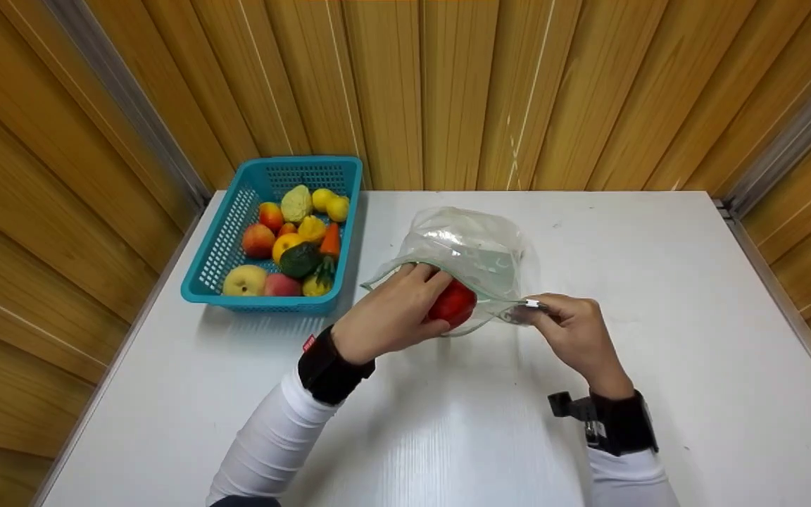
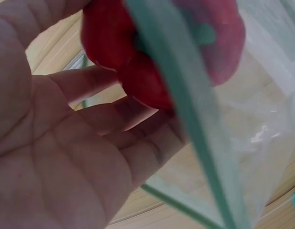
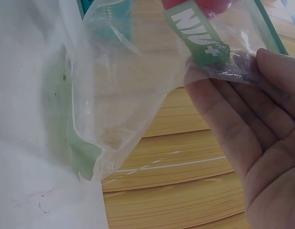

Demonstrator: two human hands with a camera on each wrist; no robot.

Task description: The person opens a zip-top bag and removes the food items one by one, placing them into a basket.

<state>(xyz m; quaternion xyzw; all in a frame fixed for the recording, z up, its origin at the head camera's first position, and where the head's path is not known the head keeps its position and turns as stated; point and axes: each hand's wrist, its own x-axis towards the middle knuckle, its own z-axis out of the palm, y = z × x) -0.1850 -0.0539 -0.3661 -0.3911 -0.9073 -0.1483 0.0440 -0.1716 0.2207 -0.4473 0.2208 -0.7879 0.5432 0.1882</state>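
A red bell pepper [image 1: 456, 304] is in my left hand [image 1: 395, 310], held between thumb and fingers at the mouth of a clear plastic zip bag [image 1: 465, 232]. In the left wrist view, the bag's green rim strip [image 2: 185, 95] crosses in front of the bell pepper [image 2: 107, 38], and its green stem end shows through the plastic. My right hand [image 1: 578, 331] pinches the right corner of the bag's mouth. The right wrist view shows the bag [image 3: 123, 90] hanging from the thumb and fingers, with a green printed label [image 3: 197, 33] near them.
To the left stands a turquoise basket [image 1: 194, 285] with several fruits and vegetables, among them an avocado [image 1: 300, 260], a carrot [image 1: 331, 241] and a peach [image 1: 258, 241]. Wood-panelled walls [image 1: 455, 91] border the white table [image 1: 673, 282] at the back and sides.
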